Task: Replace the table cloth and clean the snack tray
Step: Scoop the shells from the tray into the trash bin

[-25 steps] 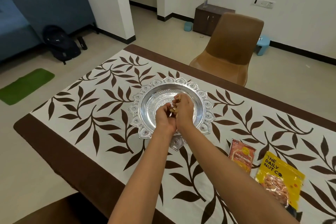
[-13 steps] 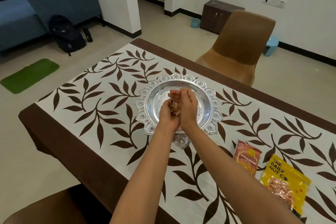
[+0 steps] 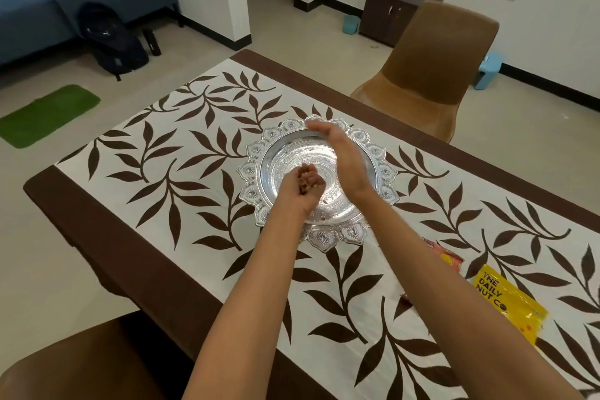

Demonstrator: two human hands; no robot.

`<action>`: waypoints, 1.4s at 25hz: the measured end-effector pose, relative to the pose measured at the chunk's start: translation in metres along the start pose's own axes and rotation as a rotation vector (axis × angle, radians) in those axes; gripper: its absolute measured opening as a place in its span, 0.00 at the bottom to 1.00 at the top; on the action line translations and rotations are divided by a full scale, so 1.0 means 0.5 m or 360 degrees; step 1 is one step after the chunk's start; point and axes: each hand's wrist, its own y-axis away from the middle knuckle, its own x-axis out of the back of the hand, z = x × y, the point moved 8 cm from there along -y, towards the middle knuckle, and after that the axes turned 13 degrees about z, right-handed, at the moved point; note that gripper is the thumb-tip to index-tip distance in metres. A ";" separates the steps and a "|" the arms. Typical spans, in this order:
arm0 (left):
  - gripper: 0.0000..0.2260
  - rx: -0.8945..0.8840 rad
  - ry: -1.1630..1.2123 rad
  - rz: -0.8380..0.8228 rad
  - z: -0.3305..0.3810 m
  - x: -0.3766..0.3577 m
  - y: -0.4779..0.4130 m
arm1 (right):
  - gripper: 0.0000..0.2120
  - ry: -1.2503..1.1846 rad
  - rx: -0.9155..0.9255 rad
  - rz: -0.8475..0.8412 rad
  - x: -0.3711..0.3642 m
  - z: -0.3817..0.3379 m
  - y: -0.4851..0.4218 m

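Note:
A round silver snack tray (image 3: 259, 153) with a petal rim sits on the white table cloth (image 3: 181, 178) with brown leaves. Over the tray's middle, my left hand (image 3: 300, 187) is cupped shut on a small heap of brown nuts (image 3: 306, 183). My right hand (image 3: 341, 153) is flat and open, fingers together, raised over the tray's right half, apart from the left hand. A few crumbs lie in the tray.
A yellow nut packet (image 3: 506, 305) and an orange packet (image 3: 449, 258) lie on the cloth at the right, partly behind my right forearm. A brown chair (image 3: 431, 68) stands across the table, another chair's seat (image 3: 81, 364) at the near left. A backpack (image 3: 112, 39) lies on the floor.
My hands were pressed together around the nuts over the tray. Now the right hand has lifted away, up and to the right, flat and open; the left keeps the nuts.

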 end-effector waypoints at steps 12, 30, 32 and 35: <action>0.11 -0.0063 0.0391 -0.0107 0.107 0.034 0.035 | 0.27 0.1646 -0.0238 -0.0931 -0.039 0.122 0.192; 0.09 -0.0184 0.0300 -0.0054 0.118 0.051 0.032 | 0.32 0.1687 0.0577 -0.1389 -0.077 0.057 0.159; 0.09 -0.0187 0.0288 -0.0043 0.119 0.050 0.032 | 0.31 0.1647 0.0462 -0.1368 -0.047 0.056 0.155; 0.08 -0.0197 0.0281 -0.0022 0.118 0.050 0.031 | 0.26 0.1633 0.0296 -0.1035 -0.011 0.073 0.118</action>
